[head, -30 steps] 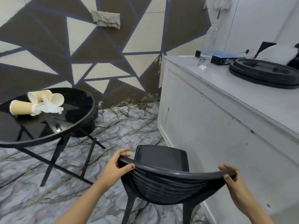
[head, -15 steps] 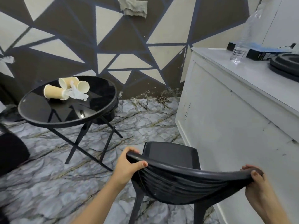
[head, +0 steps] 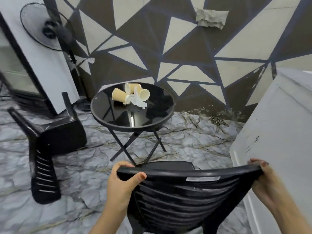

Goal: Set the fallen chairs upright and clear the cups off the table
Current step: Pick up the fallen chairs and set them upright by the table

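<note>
The near chair (head: 184, 191) stands upright at the bottom of the view, its legs and most of its seat cut off by the frame edge or hidden behind its own slatted back. The left hand (head: 121, 181) clamps the left end of the top rail, thumb on the near side and fingers curled over the far side. The right hand (head: 263, 179) wraps the right end in the same way, its fingertips partly hidden behind the rail. The rail runs left to right across the view, and the seat faces away toward the round table (head: 157, 119).

Two chairs are visible. The second chair (head: 50, 141) lies tipped over on the marble floor (head: 194, 141) to the left of the table, its back stretched toward the viewer and two legs sticking up and away.

On the table top, near its far left side, three paper cups (head: 119, 96) lie on their sides in a cluster, mixed with crumpled white tissue (head: 138, 100) that covers part of them. Their mouths point in different directions.

A fan (head: 49, 29) stands behind the fallen chair, blurred, and a white counter (head: 278, 124) is cut off at right.
</note>
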The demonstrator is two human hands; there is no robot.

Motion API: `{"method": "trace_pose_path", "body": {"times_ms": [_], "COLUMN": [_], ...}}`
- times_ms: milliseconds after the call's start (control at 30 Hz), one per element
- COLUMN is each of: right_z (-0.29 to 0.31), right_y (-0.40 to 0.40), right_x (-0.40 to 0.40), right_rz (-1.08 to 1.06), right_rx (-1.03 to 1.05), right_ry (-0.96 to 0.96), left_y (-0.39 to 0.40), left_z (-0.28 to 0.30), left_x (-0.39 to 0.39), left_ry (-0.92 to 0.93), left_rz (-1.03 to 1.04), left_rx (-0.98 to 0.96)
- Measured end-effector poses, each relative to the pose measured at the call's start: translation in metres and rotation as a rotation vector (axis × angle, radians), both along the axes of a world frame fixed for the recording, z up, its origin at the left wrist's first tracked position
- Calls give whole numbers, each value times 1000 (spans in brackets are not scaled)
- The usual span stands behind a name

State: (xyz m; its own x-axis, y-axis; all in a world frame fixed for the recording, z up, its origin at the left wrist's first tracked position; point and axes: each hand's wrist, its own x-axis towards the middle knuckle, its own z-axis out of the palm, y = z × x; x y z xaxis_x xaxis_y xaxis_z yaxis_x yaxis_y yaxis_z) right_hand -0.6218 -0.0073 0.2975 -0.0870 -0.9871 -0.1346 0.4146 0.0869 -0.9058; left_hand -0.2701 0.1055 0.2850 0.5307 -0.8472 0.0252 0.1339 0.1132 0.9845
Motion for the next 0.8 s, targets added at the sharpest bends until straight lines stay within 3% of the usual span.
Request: {"method": "trace_pose_path", "body": {"times_ms": [300,500,800], "right_z": [-2,2,-11], "right_y": [-85,-148,-220], "right_x": [57,69,71], "right_rz": [124,229,187], "right_rx": [93,88,12], "right_ry": [-149,-123,-34], "left_y": [-13,-37,-68], "left_z": [3,-4,-54], "left_x": [22,3,-46], "left_ry": [42,10,48], "left_rz": [156,250,328], "left_rx": [-71,-104,-131]}}
